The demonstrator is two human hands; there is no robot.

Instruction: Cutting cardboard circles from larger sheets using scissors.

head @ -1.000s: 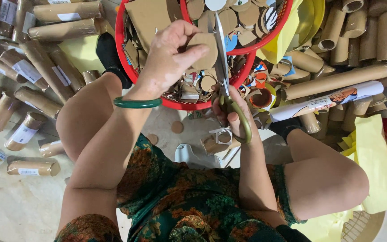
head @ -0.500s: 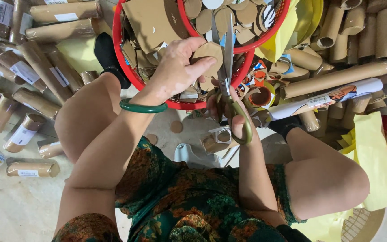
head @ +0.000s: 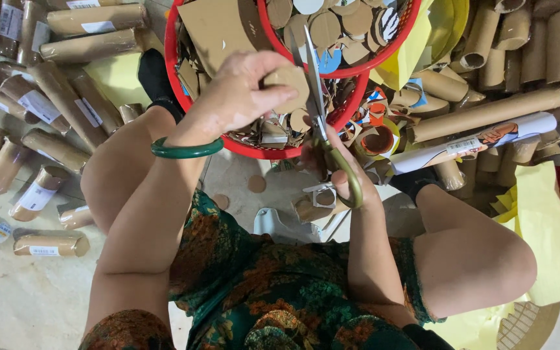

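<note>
While scissors [head: 314, 78] cut, the left hand [head: 238, 97] pinches a brown cardboard disc [head: 288, 84].

Pale stone floor [head: 27, 304] carrying loose cardboard tubes [head: 46, 243] well left of the fingers, red basket [head: 171, 52] just beyond them, small cardboard discs [head: 256, 183] below, yellow paper sheets [head: 546, 227] far right.

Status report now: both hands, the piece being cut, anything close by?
Left hand grips round brown cardboard piece. Right hand works green-handled scissors, blades at its edge. Red plastic basket directly beneath.
</note>
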